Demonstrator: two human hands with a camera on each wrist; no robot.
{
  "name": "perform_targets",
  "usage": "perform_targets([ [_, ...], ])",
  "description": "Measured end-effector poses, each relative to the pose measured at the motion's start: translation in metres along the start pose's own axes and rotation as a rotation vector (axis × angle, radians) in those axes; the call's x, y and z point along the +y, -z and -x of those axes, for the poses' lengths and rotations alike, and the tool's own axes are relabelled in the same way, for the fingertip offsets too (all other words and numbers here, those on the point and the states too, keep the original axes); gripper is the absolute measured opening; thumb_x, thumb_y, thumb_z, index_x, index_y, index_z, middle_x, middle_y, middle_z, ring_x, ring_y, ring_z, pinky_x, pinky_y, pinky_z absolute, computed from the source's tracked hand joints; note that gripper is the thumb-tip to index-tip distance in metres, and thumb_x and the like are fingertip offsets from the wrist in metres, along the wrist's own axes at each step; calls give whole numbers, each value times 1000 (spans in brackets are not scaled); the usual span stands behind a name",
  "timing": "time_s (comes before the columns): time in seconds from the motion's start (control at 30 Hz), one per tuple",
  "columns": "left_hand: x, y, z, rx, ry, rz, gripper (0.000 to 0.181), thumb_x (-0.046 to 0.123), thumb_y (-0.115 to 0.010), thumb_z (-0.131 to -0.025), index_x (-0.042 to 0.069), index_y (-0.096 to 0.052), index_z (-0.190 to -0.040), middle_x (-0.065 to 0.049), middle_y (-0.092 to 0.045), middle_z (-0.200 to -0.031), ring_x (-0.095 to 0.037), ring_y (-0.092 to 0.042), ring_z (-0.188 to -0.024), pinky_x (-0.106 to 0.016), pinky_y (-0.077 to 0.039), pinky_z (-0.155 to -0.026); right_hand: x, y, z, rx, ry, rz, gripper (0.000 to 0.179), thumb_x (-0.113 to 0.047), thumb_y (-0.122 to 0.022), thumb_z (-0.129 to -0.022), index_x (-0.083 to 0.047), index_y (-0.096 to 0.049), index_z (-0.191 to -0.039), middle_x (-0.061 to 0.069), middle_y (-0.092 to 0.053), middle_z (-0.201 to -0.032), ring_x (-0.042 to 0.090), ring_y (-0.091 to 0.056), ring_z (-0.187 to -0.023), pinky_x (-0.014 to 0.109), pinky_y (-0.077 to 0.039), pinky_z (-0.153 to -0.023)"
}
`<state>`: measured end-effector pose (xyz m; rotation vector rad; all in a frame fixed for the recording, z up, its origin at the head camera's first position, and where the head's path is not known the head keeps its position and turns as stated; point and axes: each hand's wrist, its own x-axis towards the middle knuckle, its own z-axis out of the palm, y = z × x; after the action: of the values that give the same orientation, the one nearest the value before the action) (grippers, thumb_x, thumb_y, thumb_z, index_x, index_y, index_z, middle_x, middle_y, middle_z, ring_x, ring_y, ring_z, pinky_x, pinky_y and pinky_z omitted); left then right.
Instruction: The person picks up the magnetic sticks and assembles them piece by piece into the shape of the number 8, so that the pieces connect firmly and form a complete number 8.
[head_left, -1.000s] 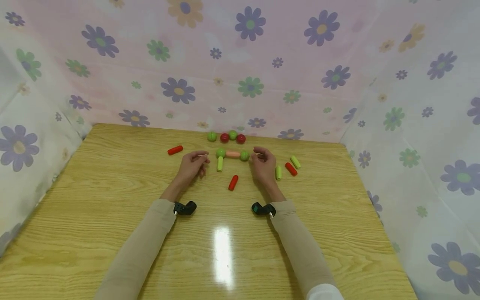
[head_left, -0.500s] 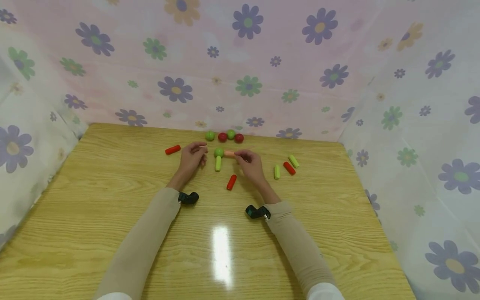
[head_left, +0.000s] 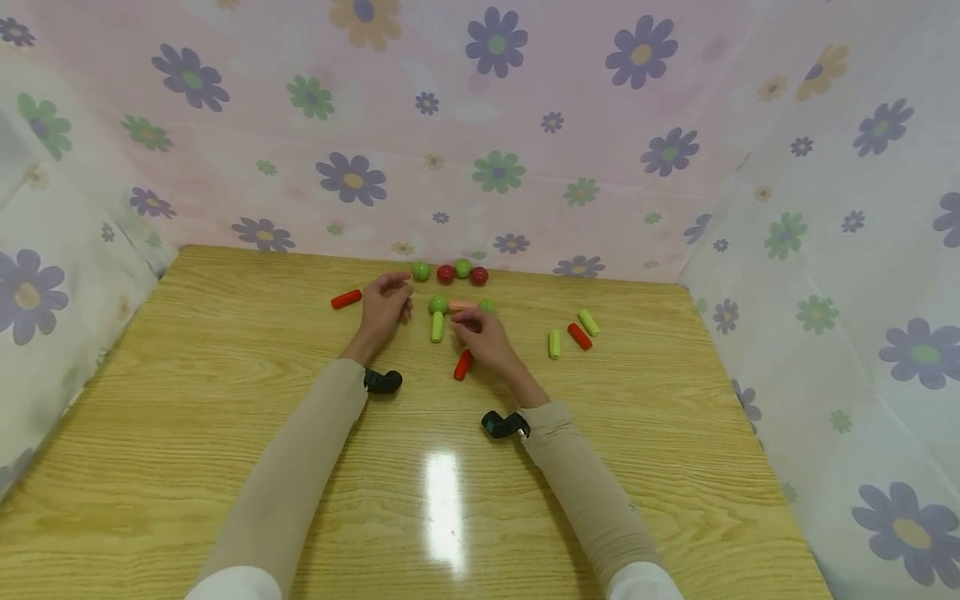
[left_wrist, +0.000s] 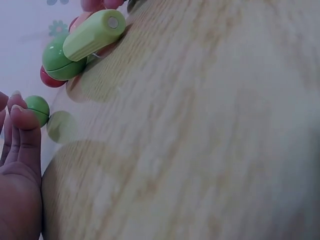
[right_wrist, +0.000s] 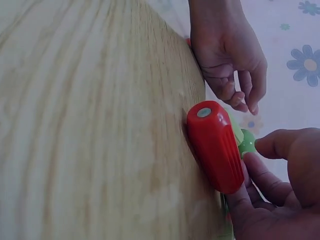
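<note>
A green ball (head_left: pixel 438 305) joins a yellow-green stick (head_left: pixel 437 327) and a pink stick (head_left: pixel 462 306), whose other end meets a second green ball (head_left: pixel 487 306). My left hand (head_left: pixel 386 310) is loosely bent left of them, its fingertips close to another green ball (head_left: pixel 421 271); in the left wrist view those fingers overlap the ball (left_wrist: pixel 38 108). Just in front of the pink stick is my right hand (head_left: pixel 483 340), partly covering a red stick (head_left: pixel 462 365). In the right wrist view its thumb and fingers stand apart beside the magnet-tipped red stick (right_wrist: pixel 215 146), with nothing between them.
Behind the joined pieces, two dark red balls (head_left: pixel 446 274) and a green ball (head_left: pixel 462 267) sit in a row. One red stick (head_left: pixel 347 299) lies at the left. Several loose sticks (head_left: pixel 579 336) lie at the right. A flowered cloth (head_left: pixel 498 171) hangs behind the table.
My right hand has moved left and nearer the front, from the right-hand green ball to beside the red stick. My left hand has edged toward the back green ball. The pieces stay put.
</note>
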<state>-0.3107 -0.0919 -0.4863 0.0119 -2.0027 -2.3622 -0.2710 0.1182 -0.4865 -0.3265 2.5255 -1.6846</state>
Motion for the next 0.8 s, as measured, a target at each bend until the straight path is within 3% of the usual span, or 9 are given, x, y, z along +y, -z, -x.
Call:
perform_targets([
  [0.1,9,-1,1,-10,10,-1,36,-3,-59,-98,-15,-56,-132,-19,-57,-111,-13,-58,-62,-22,-48,-54,-3,-1,-1,-21,-28,32,23,-13,-60,-103,3,-69,-117,16,-68,-105,17,-60,-86,23,-48,-73],
  [0.27,16,-3,3,-12,-9,-60,38,-5,-59,-96,-14,-55,-133,-45,-58,-107,-19,-59,-63,-24,-47,-56,-10,-2,-3,-54,-59,76,26,-16,-58,-104,2,-68,-120,16,-67,-96,15,-58,-76,23,-46,-66],
  [0.37,13,-4,-1,-19,-41,-64,39,-7,-60,-95,-13,-55,-134,-43,-61,-94,-22,-59,-62,-25,-47,-56,-12,-1,-5,-69,-74,97,28,-17,-56,-105,3,-68,-122,16,-67,-95,14,-58,-74,23,-46,-65],
  [0.5,6,-4,-9,-35,-80,-83,42,-7,-60,-96,-12,-53,-137,-29,-64,-80,-20,-59,-58,-24,-46,-53,-12,-1,-9,-78,-86,110,30,-19,-55,-106,2,-68,-123,15,-68,-101,13,-59,-75,22,-47,-66],
  [0.67,15,-6,-8,-48,-60,-133,45,-7,-60,-96,-11,-51,-140,-41,-61,-87,-19,-58,-56,-24,-48,-53,-11,-3,-12,-56,-109,103,31,-23,-57,-105,1,-71,-118,11,-68,-94,12,-58,-73,22,-47,-64],
  [0.8,5,-5,-17,-26,-51,-201,46,-2,-61,-98,-5,-52,-143,-33,-63,-83,-15,-58,-56,-22,-48,-54,-9,-6,-14,-23,-145,96,30,-25,-60,-104,0,-74,-113,6,-66,-86,11,-56,-68,22,-46,-61],
])
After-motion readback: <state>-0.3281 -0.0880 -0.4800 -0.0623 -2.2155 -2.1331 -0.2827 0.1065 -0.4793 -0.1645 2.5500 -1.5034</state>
